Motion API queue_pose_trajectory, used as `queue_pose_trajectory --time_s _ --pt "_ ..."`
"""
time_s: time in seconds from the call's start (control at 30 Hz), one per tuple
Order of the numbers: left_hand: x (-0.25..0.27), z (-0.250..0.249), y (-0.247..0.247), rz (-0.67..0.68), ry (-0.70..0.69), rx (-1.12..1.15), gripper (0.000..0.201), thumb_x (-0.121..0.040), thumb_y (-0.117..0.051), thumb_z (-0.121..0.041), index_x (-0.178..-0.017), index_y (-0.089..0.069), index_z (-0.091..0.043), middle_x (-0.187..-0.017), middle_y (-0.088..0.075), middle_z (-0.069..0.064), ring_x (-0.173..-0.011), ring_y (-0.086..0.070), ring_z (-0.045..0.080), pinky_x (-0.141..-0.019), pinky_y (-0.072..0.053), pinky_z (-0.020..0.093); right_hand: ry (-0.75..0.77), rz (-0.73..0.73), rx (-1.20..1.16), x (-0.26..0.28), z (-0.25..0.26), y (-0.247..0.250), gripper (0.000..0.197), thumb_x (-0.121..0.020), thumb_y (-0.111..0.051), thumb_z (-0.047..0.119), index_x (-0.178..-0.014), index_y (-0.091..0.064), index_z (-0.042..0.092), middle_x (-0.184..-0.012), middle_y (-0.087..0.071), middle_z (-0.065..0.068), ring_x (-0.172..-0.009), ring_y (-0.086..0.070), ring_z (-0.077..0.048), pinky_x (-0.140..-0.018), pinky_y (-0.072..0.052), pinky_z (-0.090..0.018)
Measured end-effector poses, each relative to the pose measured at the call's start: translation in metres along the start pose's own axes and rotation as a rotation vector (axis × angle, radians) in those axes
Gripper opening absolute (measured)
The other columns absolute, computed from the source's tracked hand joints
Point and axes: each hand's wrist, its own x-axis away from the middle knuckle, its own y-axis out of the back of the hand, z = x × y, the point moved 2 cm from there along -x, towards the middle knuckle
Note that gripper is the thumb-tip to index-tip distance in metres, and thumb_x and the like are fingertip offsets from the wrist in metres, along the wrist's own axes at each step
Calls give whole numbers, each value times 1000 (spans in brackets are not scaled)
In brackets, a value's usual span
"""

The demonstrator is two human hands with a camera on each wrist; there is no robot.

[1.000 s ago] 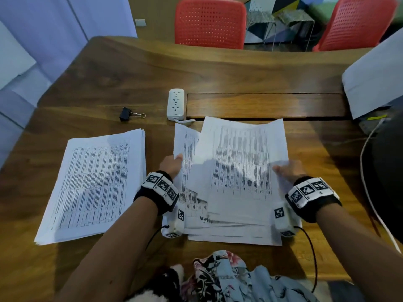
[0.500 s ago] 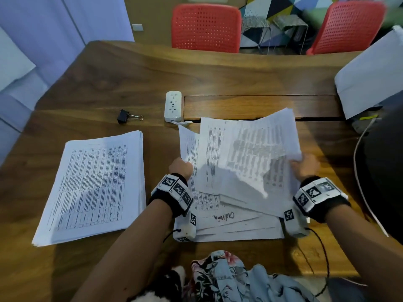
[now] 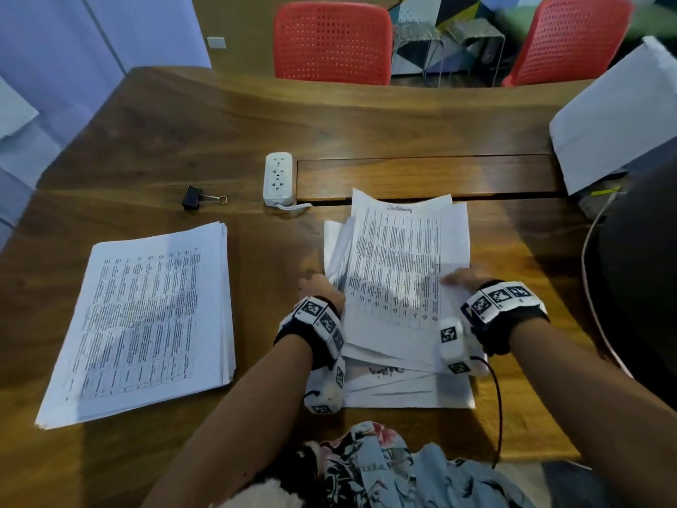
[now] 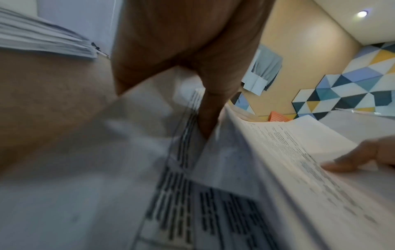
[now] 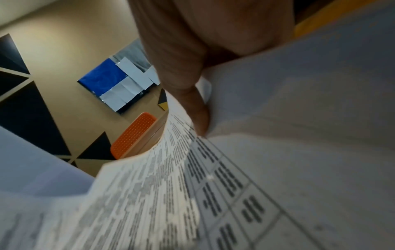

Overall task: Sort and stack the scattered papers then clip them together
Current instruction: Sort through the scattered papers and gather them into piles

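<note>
A loose pile of printed papers point(image 3: 403, 273) lies fanned out on the wooden table point(image 3: 256, 115), right of centre. My left hand point(image 3: 324, 286) grips the left edge of the upper sheets, one finger point(image 4: 210, 116) tucked between them. At the right edge my right hand point(image 3: 456, 278) pinches the same sheets, thumb point(image 5: 192, 101) on the printed side; the other fingers are hidden by paper. To the left lies a neat stack of papers point(image 3: 146, 317). A black binder clip point(image 3: 192, 198) sits behind that stack, away from both hands.
A white power strip point(image 3: 278, 177) lies beyond the pile beside a long slot in the table point(image 3: 425, 174). More white sheets point(image 3: 615, 119) and a white cable point(image 3: 589, 273) are at the right. Two red chairs point(image 3: 331, 42) stand at the far edge.
The upper sheets, lifted and tilted half a second ago, now lie flatter and squarer on the pile. Both hands have come closer together at its sides.
</note>
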Motion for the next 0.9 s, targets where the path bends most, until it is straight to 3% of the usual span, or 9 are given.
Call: queue_pose_trajectory --time_s 0.07,0.2,0.3,0.43,0.5,0.6,0.7,0.8,0.9 --pt "-6 7 12 83 -43 120 45 -86 -64 -23 -120 -53 4 -124 -56 17 -116 -54 34 -94 -46 33 30 -67 -2 -5 3 0 47 -86 -61 7 -129 -46 -5 -135 -50 -20 -124 -49 -34 -97 -42 -36" --pt "-17 26 47 144 -42 231 41 -84 -67 -16 -120 -55 0 -122 -58 4 -114 -55 24 -103 -43 36 136 -287 222 4 12 24 37 -88 -57 5 -123 -50 -8 -126 -56 -24 -114 -54 -39 -92 -45 -40" --pt "-28 36 72 154 -43 206 48 -85 -65 -13 -131 -50 -7 -132 -56 8 -122 -52 27 -105 -41 39 274 -298 484 9 27 53 32 -89 -56 9 -116 -57 -9 -116 -60 -27 -107 -58 -40 -81 -44 -36" --pt "-36 27 100 182 -78 111 46 -86 -63 -12 -130 -51 -10 -131 -56 7 -123 -51 27 -106 -38 41 517 -251 777 14 64 74 26 -87 -56 12 -97 -64 -10 -98 -64 -33 -93 -62 -43 -72 -43 -35" --pt "-38 14 110 155 -111 87 46 -83 -66 -12 -128 -53 -8 -131 -57 11 -121 -52 29 -107 -39 45 690 -220 897 20 88 73 23 -86 -59 10 -98 -65 -8 -99 -65 -31 -93 -62 -41 -76 -46 -37" --pt "-31 -7 125 42 -153 -15 47 -86 -63 -9 -132 -49 -5 -132 -55 13 -123 -51 31 -102 -41 38 929 -180 1057 40 126 63 26 -84 -64 13 -108 -68 7 -108 -67 -22 -102 -62 -36 -92 -47 -42" --pt "-28 -22 139 -97 -212 -144 51 -89 -58 -4 -136 -40 1 -136 -48 19 -124 -48 32 -92 -41 34 1155 -199 1139 71 161 57 28 -79 -66 4 -105 -70 13 -112 -66 -17 -110 -57 -34 -100 -38 -52" --pt "-19 -37 148 -149 -284 -212 34 -88 -58 -3 -121 -52 2 -124 -56 19 -103 -55 29 -82 -44 29 1213 -191 1304 102 180 41 32 -79 -59 1 -106 -69 15 -118 -63 -6 -119 -47 -28 -98 -31 -45" --pt "-2 -58 146 -152 -403 -220 40 -82 -65 -6 -119 -53 1 -122 -58 20 -108 -57 32 -85 -48 34 1353 -259 1351 122 186 12 19 -74 -68 11 -93 -71 8 -113 -60 -13 -114 -46 -34 -88 -34 -45"
